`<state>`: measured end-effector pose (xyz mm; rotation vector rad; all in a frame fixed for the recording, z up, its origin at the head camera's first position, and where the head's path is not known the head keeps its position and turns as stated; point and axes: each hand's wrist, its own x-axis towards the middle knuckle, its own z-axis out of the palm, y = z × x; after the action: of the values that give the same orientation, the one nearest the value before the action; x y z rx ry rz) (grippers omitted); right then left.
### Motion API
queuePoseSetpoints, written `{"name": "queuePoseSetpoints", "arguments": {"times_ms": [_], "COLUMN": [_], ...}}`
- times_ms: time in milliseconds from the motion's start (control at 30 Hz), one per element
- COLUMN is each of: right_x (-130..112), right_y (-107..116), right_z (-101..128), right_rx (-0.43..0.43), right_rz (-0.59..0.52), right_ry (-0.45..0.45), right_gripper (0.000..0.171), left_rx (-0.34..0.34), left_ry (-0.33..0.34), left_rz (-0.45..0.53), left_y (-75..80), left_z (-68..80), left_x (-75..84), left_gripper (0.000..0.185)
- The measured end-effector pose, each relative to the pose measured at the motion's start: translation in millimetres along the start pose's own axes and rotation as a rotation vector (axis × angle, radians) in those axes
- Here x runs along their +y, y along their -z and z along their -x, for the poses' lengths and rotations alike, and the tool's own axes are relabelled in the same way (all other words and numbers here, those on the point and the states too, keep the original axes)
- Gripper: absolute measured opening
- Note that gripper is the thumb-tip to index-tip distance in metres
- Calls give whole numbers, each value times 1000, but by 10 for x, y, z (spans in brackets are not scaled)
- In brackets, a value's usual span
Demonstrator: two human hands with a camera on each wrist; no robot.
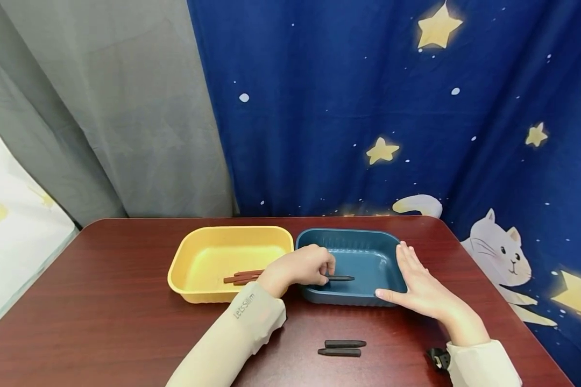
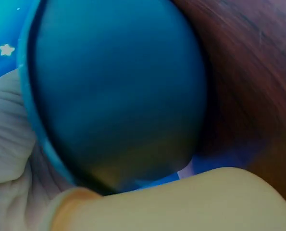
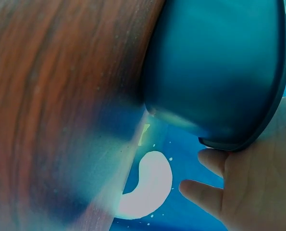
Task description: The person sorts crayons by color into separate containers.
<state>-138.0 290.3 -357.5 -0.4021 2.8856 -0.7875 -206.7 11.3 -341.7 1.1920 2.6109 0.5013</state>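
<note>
My left hand (image 1: 306, 267) reaches over the near left corner of the blue tray (image 1: 374, 236) and pinches a dark stick (image 1: 340, 278) that points right, low inside the tray. My right hand (image 1: 418, 279) lies flat with straight fingers against the tray's right side, thumb along its front wall. The left wrist view shows the blue tray (image 2: 114, 91) close up and blurred; the right wrist view shows the same blue tray (image 3: 215, 67) with the right hand's fingers (image 3: 215, 161) under its rim. Two more dark sticks (image 1: 342, 348) lie side by side on the table in front of the tray.
A yellow tray (image 1: 193, 252) stands left of the blue one, touching it, with brown sticks (image 1: 243, 277) inside. The dark red table (image 1: 101, 301) ends near curtains at the back. A black strap (image 1: 438, 358) sits at my right wrist.
</note>
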Motion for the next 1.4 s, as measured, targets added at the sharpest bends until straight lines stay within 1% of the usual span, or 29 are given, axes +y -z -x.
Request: {"name": "queuePoseSetpoints", "arguments": {"times_ms": [67,167,433,733,800,900,1033,1133,1233,1300,1400], "right_x": [7,12,12,25,29,32,21,10,1,-2,-20], "right_y": [2,8,4,-31,-34,-32,-23,-20,-24,-27,-26], "right_z": [4,9,3,-8,-9,1,35,60,79,85,89], "right_rx": [-2,-2,-9,-5,-4,-5,7,21,20,20,25], "right_rz": [-2,-3,-10,-17,-19,-11,36,58,33,15,11], "right_ry": [-2,-2,-7,-11,-11,-17,-27,-27,-34,-35,-40], "right_gripper": [119,119,119,118,118,118,117,117,116,116,115], "left_rx": [-15,-31,-68,-57,-53,-38,9,56,96,114,123], "left_ry": [21,35,54,63,55,26,-43,-120,-202,-250,-300], "left_rz": [-11,-22,-54,-88,-93,-96,-106,-124,-125,-121,-122], "left_y": [-14,-33,-81,-103,-99,-80,-32,16,55,62,54], "left_z": [-39,-74,-98,-92,-78,-33,74,182,293,355,434], "left_x": [3,8,30,17,22,47,105,173,263,321,406], "left_gripper": [6,7,8,6,6,4,5,10,14,13,11]}}
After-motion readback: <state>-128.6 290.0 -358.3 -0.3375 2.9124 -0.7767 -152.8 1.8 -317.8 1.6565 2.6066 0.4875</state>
